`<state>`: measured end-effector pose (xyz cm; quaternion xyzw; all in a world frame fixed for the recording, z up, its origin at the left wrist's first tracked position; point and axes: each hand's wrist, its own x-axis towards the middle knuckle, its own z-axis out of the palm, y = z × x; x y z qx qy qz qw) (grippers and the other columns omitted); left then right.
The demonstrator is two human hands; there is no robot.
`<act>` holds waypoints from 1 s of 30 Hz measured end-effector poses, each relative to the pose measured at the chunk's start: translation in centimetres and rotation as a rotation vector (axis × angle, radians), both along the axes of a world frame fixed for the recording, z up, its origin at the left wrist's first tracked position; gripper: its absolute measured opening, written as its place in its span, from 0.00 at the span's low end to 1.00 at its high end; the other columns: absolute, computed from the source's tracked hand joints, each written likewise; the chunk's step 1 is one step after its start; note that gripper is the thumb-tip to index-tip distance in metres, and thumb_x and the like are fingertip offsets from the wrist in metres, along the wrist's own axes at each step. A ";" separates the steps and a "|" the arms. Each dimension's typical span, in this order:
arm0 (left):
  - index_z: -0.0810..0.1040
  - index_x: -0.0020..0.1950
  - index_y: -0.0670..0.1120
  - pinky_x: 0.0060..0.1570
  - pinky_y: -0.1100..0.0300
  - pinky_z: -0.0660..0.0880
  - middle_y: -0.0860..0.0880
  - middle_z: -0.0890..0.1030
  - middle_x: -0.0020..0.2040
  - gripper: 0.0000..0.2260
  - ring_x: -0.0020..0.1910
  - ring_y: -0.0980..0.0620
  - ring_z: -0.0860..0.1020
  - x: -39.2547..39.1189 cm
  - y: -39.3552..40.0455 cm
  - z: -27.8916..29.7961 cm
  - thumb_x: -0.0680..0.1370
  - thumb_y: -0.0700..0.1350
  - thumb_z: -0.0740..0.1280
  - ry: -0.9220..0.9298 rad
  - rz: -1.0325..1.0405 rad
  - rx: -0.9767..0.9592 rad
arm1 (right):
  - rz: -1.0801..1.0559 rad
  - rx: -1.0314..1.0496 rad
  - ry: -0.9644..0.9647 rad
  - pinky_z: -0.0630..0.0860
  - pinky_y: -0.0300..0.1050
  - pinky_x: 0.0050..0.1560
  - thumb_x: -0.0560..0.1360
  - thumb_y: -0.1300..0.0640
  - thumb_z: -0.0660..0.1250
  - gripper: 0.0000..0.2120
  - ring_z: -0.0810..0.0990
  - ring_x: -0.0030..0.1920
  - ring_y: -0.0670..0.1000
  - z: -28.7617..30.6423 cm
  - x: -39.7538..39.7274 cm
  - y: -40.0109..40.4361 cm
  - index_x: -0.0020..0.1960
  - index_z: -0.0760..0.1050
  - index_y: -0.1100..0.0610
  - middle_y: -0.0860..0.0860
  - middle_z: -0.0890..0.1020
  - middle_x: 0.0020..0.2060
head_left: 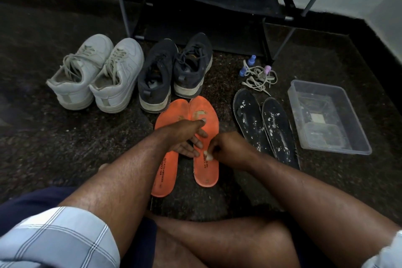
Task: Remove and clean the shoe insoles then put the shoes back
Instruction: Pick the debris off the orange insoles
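Two orange insoles are lying side by side on the dark floor in front of the seated person: the left insole [164, 172] and the right insole [206, 148], toes pointing toward the shoes. The left hand [187, 139] is resting on them with fingers straight and spread, its grip loose and holding nothing, one fingertip touching the worn patch near the right insole's toe. The right hand [226, 148] is pinching a small pale thing [210, 155] against the right insole's middle; what it is cannot be told. Just beyond the insoles a pair of black shoes [174, 74] is standing, with white shoes [95, 74] to their left. To the right, two black insoles [265, 126] flecked with white are lying beside a clear plastic tub [356, 137]. Loose laces [258, 78] and small bottles [245, 66] are sitting near a black shoe rack [204, 2].
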<state>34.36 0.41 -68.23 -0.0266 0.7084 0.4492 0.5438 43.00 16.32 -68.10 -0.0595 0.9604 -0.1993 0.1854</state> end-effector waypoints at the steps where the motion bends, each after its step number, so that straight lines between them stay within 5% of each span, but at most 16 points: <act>1: 0.76 0.66 0.46 0.53 0.49 0.82 0.39 0.82 0.55 0.27 0.50 0.39 0.84 0.0 0.0 0.0 0.82 0.64 0.53 0.004 0.002 -0.001 | -0.058 0.002 0.080 0.75 0.40 0.50 0.72 0.54 0.72 0.04 0.82 0.49 0.47 -0.2 -0.5 0.4 0.46 0.84 0.51 0.47 0.85 0.47; 4: 0.77 0.65 0.46 0.54 0.48 0.81 0.39 0.82 0.55 0.27 0.50 0.39 0.84 0.0 0.0 -0.2 0.82 0.64 0.53 0.008 0.003 -0.006 | -0.106 0.058 0.186 0.74 0.41 0.51 0.73 0.57 0.68 0.06 0.81 0.49 0.51 -0.9 -1.0 0.8 0.48 0.83 0.54 0.51 0.84 0.47; 9: 0.76 0.65 0.45 0.55 0.47 0.81 0.39 0.82 0.53 0.26 0.51 0.38 0.84 0.0 -0.1 -0.2 0.82 0.64 0.54 -0.005 0.006 0.005 | 0.059 0.054 -0.120 0.75 0.38 0.52 0.71 0.54 0.73 0.08 0.81 0.49 0.43 -0.2 0.0 0.3 0.50 0.84 0.50 0.44 0.85 0.47; 14: 0.76 0.66 0.46 0.57 0.46 0.80 0.39 0.81 0.53 0.26 0.52 0.38 0.84 0.1 0.0 -0.1 0.83 0.63 0.53 0.002 0.009 0.012 | -0.126 0.021 0.254 0.74 0.40 0.52 0.72 0.60 0.68 0.09 0.81 0.50 0.50 -0.5 -0.9 0.6 0.51 0.83 0.54 0.50 0.84 0.49; 20: 0.73 0.66 0.43 0.53 0.46 0.81 0.38 0.82 0.53 0.26 0.49 0.38 0.85 -0.3 -0.3 -0.3 0.82 0.63 0.55 -0.031 0.036 0.030 | 0.044 0.069 0.056 0.76 0.43 0.52 0.73 0.54 0.69 0.07 0.82 0.49 0.49 -0.4 -0.9 0.0 0.48 0.84 0.51 0.48 0.85 0.47; 25: 0.69 0.67 0.45 0.50 0.46 0.82 0.38 0.80 0.53 0.23 0.46 0.37 0.85 -0.6 -0.4 -0.4 0.82 0.61 0.58 -0.042 0.072 0.029 | -0.271 -0.047 0.271 0.76 0.43 0.54 0.73 0.54 0.71 0.07 0.81 0.51 0.50 0.1 -3.2 1.6 0.49 0.84 0.53 0.50 0.84 0.50; 30: 0.68 0.69 0.47 0.53 0.45 0.81 0.39 0.80 0.51 0.19 0.48 0.36 0.85 -0.6 -0.5 -0.5 0.82 0.55 0.59 -0.030 0.066 0.019 | -0.152 0.046 0.273 0.73 0.44 0.52 0.74 0.58 0.66 0.10 0.80 0.52 0.54 -1.5 -5.1 0.2 0.53 0.82 0.57 0.55 0.83 0.50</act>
